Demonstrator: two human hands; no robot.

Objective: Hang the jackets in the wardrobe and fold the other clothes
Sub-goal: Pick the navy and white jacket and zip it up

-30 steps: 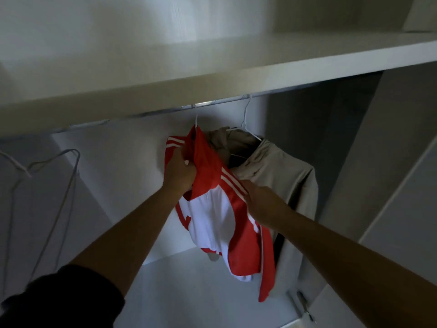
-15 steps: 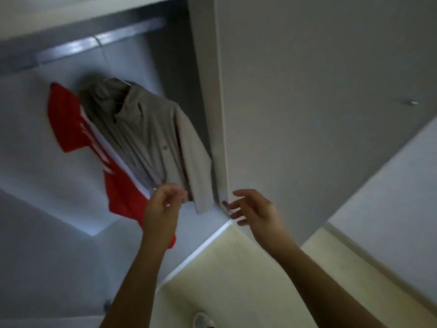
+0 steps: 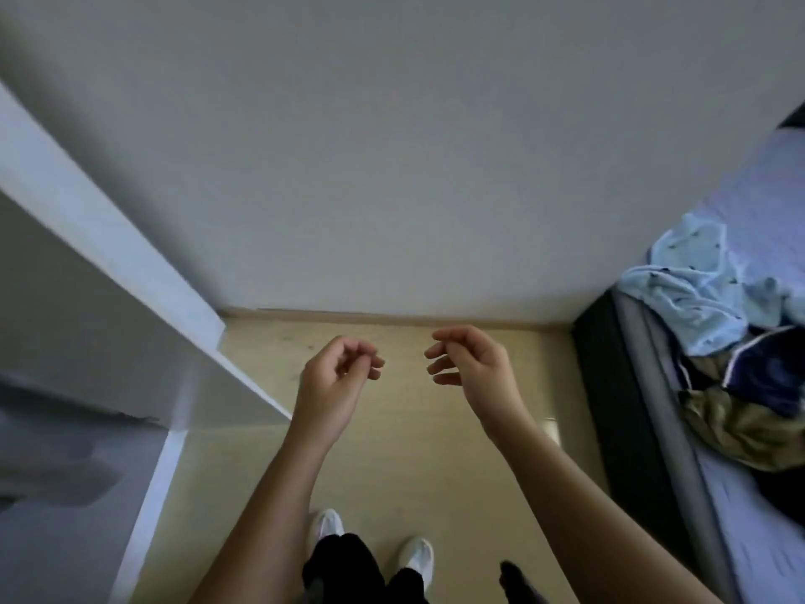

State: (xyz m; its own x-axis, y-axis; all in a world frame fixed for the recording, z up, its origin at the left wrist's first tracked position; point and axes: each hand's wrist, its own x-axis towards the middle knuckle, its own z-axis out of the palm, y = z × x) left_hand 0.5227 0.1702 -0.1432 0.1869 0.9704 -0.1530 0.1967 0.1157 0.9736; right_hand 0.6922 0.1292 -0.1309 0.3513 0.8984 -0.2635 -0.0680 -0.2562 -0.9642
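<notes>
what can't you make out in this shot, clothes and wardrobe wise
- Pile of clothes on the bed, head view: cut off by the right edge and bunched up, so the count and which are jackets is unclear.
- Wardrobe inside: blurred and dim at the left; no rail or hung clothes visible.
- Left hand and right hand: both empty, fingers loosely curled.
</notes>
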